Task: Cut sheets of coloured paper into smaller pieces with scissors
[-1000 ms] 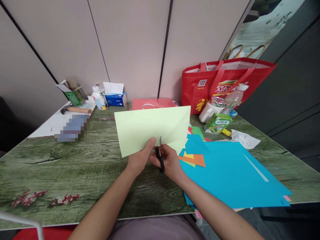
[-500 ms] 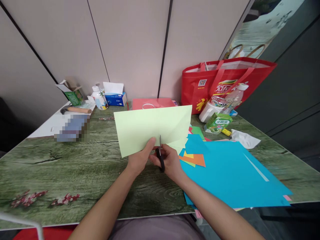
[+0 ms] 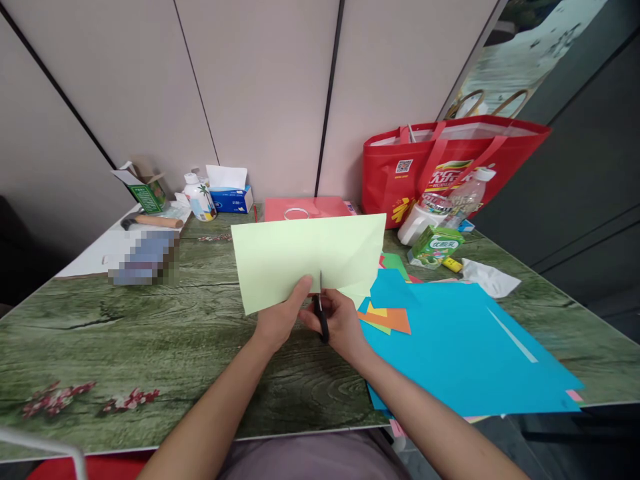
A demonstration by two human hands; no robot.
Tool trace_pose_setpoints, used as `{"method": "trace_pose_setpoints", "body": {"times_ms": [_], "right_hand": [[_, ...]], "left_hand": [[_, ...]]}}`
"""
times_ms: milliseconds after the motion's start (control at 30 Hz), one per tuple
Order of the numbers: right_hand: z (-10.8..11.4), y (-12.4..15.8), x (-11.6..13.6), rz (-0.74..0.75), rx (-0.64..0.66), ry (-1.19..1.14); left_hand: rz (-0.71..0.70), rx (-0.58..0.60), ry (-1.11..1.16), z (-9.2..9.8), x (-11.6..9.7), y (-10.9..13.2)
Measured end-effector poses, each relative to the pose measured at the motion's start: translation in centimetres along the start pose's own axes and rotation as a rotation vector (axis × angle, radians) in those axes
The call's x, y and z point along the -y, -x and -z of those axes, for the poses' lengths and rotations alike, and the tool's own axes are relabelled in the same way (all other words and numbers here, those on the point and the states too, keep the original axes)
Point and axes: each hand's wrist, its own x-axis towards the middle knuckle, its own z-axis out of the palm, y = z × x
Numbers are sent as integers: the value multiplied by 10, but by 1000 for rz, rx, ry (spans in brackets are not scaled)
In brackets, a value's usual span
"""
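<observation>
A pale green sheet of paper (image 3: 280, 257) is held up above the table, its lower edge toward me. My left hand (image 3: 283, 317) pinches that edge, thumb on the near face and the other fingers hidden behind. In my right hand (image 3: 343, 323) is a pair of scissors (image 3: 323, 323) with black handles. One blade lies upright against the near face of the paper, just right of my left thumb; the other blade is hidden. To the right, paper scraps in orange (image 3: 397, 320), yellow and green overlap a large blue sheet (image 3: 465, 347).
Behind the paper lies a red sheet or folder (image 3: 305, 208). A red shopping bag (image 3: 390, 173), a plastic bottle (image 3: 470, 193), a green drink carton (image 3: 436, 247) and a crumpled tissue (image 3: 490, 277) stand or lie at right. A blue tissue box (image 3: 233, 199), white bottle (image 3: 200, 199) and hammer (image 3: 155, 221) are at back left.
The pale green paper has shifted very slightly right and down. Both hands and the scissors keep nearly the same place.
</observation>
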Motion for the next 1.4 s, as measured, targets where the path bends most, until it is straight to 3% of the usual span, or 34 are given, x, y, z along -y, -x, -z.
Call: {"method": "trace_pose_setpoints", "body": {"times_ms": [133,367,567,1400], "right_hand": [[2,-2,-1,57,28,27],[3,-2,-1,51,6,63],[3,-2,-2,48,8,42],[0,-1,2,11,-35,8]], "left_hand": [[-78,68,-25,0,3,2],[-52,21,-101,-1,-2,7],[-92,65,-89,1,0,6],[-77,24,-133,0,-2,5]]}}
